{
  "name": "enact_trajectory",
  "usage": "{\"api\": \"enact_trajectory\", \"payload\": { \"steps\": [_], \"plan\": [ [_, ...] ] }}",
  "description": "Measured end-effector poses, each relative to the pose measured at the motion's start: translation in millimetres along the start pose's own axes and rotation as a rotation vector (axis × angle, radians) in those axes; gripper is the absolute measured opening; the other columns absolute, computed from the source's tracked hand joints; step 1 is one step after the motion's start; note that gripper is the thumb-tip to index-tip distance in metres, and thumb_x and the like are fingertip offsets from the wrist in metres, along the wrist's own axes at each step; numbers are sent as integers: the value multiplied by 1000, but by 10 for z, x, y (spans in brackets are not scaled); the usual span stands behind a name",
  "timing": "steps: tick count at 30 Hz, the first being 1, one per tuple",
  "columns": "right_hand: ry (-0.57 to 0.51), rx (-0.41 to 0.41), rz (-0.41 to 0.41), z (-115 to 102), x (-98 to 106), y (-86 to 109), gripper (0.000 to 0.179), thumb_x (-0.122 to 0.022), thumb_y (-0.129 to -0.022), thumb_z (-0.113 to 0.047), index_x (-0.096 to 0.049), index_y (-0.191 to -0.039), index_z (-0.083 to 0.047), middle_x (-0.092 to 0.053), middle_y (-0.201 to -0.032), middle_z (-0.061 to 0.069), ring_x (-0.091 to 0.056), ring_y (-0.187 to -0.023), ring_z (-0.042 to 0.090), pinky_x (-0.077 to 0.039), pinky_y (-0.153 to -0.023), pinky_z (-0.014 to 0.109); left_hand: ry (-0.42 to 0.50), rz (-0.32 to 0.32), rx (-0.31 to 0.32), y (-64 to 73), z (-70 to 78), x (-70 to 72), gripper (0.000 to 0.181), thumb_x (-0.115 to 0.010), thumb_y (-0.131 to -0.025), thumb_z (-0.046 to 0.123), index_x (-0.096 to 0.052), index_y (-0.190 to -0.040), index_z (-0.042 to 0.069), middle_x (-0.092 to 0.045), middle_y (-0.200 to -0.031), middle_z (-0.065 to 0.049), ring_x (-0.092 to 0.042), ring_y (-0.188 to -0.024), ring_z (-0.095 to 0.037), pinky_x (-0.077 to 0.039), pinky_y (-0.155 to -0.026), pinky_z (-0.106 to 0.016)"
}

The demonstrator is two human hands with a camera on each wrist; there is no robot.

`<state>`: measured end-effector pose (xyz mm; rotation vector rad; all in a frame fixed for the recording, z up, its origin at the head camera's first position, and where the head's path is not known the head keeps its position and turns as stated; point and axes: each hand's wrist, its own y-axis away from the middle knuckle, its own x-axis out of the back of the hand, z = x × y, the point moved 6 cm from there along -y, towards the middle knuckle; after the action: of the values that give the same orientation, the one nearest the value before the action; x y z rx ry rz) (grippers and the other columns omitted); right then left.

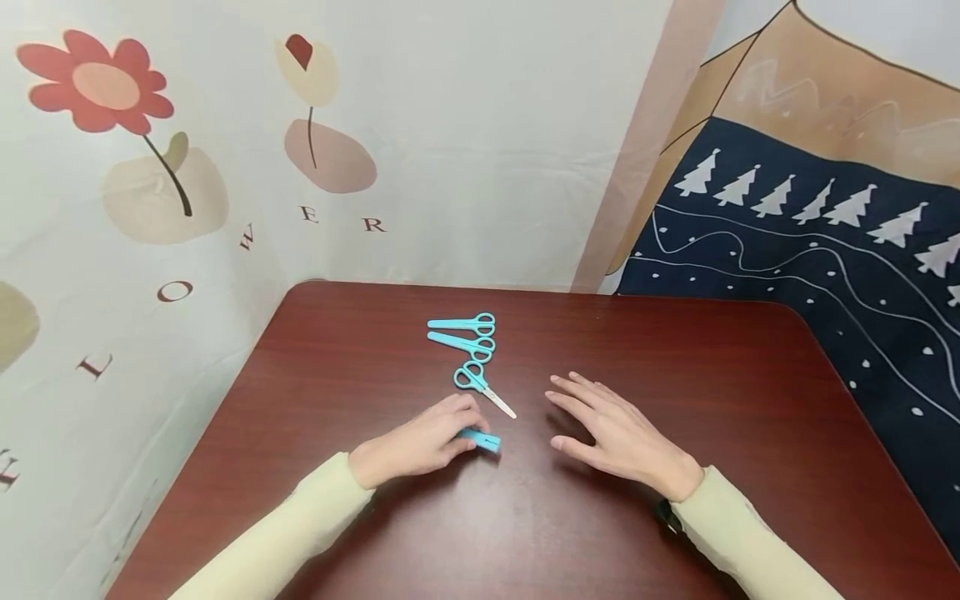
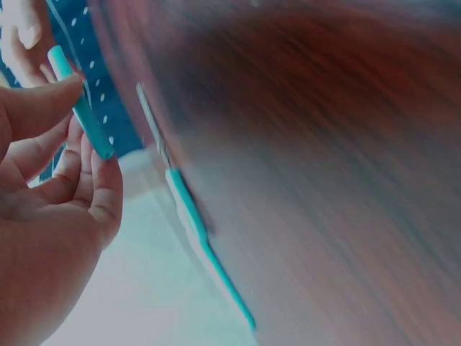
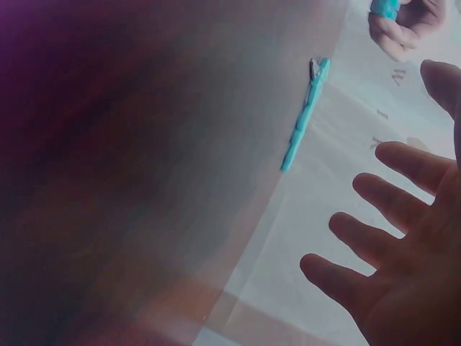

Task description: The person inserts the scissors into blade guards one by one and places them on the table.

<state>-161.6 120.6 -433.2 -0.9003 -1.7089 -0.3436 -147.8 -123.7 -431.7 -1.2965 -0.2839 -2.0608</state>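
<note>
In the head view my left hand (image 1: 427,435) pinches a light-blue scissors cover (image 1: 488,442) between thumb and fingers, close over the table. The left wrist view shows the same cover (image 2: 88,119) as a slim blue sleeve held by the thumb and fingertips. Just beyond the hand lies a pair of scissors (image 1: 471,377) with blue handles, its bare blades pointing toward the lower right. My right hand (image 1: 618,433) hovers to the right, fingers spread and holding nothing. Those spread fingers also show in the right wrist view, apart from any object.
Two more blue scissors, the far pair (image 1: 461,324) and the nearer pair (image 1: 459,342), lie beyond the bare-bladed ones with covers over their blades. The dark red table (image 1: 720,358) meets a printed cloth backdrop (image 1: 480,142) behind and on the sides.
</note>
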Motion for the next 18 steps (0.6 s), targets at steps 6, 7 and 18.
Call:
{"api": "enact_trajectory", "payload": {
  "steps": [6, 7, 18],
  "plan": [
    [-10, 61, -54, -93, -98, -231, 68, -64, -98, -57, -55, -151, -15, -44, -161, 3, -35, -151, 31, -32, -118, 58, -8, 123, 73, 204, -108, 188, 18, -74, -94, 2, -69, -107, 13, -61, -107, 4, -56, -100, -17, -50, -89, -34],
    [-11, 69, -69, -109, -122, -271, 68, -63, -98, -58, -55, -151, -15, -43, -161, 3, -34, -152, 30, -32, -118, 58, -7, 142, 79, 239, -122, 212, 18, -74, -93, 1, -69, -107, 13, -62, -106, 4, -57, -99, -16, -51, -88, -34],
    [9, 153, -256, -308, -452, -630, 74, -58, -101, -58, -47, -156, -9, -36, -165, 8, -28, -154, 29, -30, -118, 60, -4, 249, 195, 611, -217, 391, 20, -78, -92, 5, -72, -108, 13, -63, -102, 8, -57, -92, -11, -51, -80, -32]
  ]
}}
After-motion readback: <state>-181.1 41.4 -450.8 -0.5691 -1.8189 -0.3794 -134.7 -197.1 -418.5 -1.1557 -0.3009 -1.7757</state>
